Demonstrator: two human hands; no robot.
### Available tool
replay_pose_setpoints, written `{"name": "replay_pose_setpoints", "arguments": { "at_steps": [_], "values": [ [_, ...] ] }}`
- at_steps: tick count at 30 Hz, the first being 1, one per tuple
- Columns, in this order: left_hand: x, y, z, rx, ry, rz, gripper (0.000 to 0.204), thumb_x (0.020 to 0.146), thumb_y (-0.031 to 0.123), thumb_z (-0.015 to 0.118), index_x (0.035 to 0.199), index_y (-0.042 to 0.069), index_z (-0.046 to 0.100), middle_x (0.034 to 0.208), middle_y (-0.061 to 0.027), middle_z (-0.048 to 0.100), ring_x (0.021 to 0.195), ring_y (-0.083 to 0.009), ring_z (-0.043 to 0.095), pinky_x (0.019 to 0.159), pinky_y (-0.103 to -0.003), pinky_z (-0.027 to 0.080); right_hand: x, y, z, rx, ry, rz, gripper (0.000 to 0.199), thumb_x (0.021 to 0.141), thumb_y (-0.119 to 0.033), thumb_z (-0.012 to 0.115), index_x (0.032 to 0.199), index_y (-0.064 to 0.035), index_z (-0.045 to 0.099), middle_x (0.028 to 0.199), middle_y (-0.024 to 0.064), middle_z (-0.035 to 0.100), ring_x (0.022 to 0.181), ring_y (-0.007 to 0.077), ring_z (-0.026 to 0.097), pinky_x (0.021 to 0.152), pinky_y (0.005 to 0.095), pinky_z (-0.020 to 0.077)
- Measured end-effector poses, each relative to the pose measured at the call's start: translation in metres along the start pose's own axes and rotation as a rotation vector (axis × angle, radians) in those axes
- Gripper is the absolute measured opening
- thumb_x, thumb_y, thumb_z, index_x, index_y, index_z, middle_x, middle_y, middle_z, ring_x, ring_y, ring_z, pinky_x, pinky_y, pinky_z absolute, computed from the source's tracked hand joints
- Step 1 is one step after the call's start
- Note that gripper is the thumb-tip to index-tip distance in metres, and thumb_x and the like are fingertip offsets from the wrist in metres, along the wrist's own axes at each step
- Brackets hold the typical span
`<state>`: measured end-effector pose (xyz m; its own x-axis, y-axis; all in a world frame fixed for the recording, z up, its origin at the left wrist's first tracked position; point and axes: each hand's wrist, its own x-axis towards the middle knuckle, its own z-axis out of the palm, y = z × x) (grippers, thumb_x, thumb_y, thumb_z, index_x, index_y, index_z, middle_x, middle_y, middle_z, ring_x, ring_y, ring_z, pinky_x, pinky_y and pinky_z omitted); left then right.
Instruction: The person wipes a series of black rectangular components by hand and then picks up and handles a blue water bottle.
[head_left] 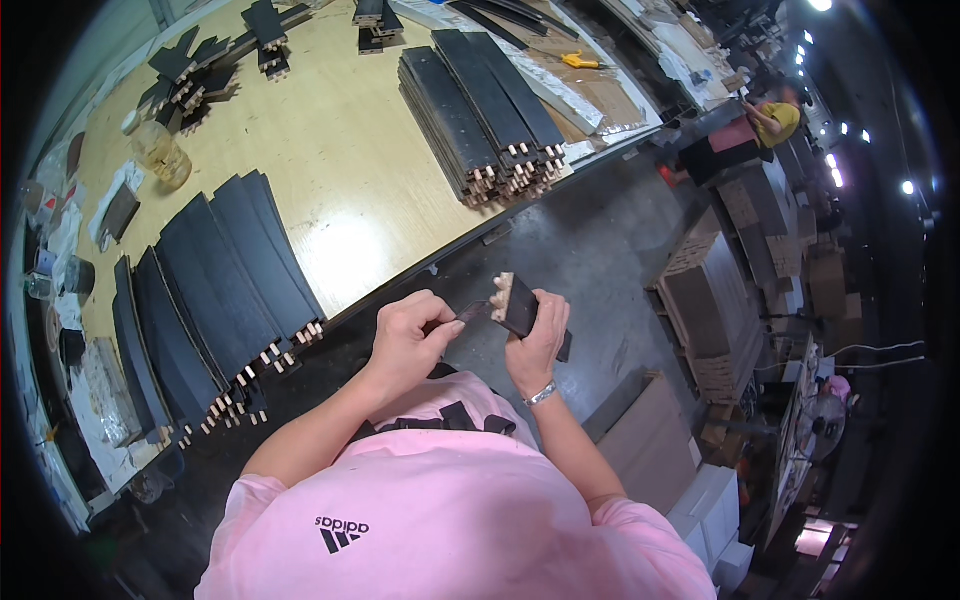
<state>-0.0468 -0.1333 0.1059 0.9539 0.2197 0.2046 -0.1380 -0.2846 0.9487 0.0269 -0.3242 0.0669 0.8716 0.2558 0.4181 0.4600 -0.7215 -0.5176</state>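
My right hand (537, 345) grips a short black wooden board (519, 306), with its pale end and stubby wooden dowels turned toward my left hand. My left hand (408, 335) is closed in a pinch on a thin dark strip-like tool (474, 311). Its tip points at the dowel end; whether it touches the wood I cannot tell. Both hands are in front of my body, just off the table's near edge. On the table to the left lies a fanned row of black boards (215, 265) with dowels sticking out toward me. Ahead stands a stack of similar boards (480, 95).
The pale table (330, 130) carries smaller crossed black pieces (190, 80), a clear jar (160, 155) with yellowish contents and a yellow-handled tool (580, 61). Stacked panels (710, 310) stand on the floor to the right. A person in a yellow top (775, 122) is farther off.
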Motion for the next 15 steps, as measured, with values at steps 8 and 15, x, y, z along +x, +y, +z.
{"name": "replay_pose_setpoints", "arguments": {
  "at_steps": [8,15],
  "values": [
    [0.003,-0.006,0.005,-0.107,-0.016,-0.081,0.010,0.076,0.001,0.073,0.076,-0.003,0.064,0.069,-0.0076,0.056,0.057,-0.0133,0.051,0.053,-0.029,0.040,0.001,-0.006,-0.003,0.050,0.024,0.002,0.037,0.072,0.007,0.060,0.108,0.0018,0.055,0.098,0.0182,0.054,0.095,0.0374,0.050,0.085,0.0432,0.0408],
    [0.004,-0.001,0.003,-0.134,-0.044,-0.047,0.011,0.077,0.004,0.073,0.075,-0.002,0.064,0.067,-0.0049,0.055,0.060,-0.0114,0.051,0.054,-0.027,0.039,-0.002,-0.005,-0.003,0.130,-0.015,0.022,0.037,0.071,0.009,0.055,0.108,0.0025,0.055,0.096,0.0177,0.053,0.094,0.0366,0.051,0.085,0.0423,0.0416]
  ]
}}
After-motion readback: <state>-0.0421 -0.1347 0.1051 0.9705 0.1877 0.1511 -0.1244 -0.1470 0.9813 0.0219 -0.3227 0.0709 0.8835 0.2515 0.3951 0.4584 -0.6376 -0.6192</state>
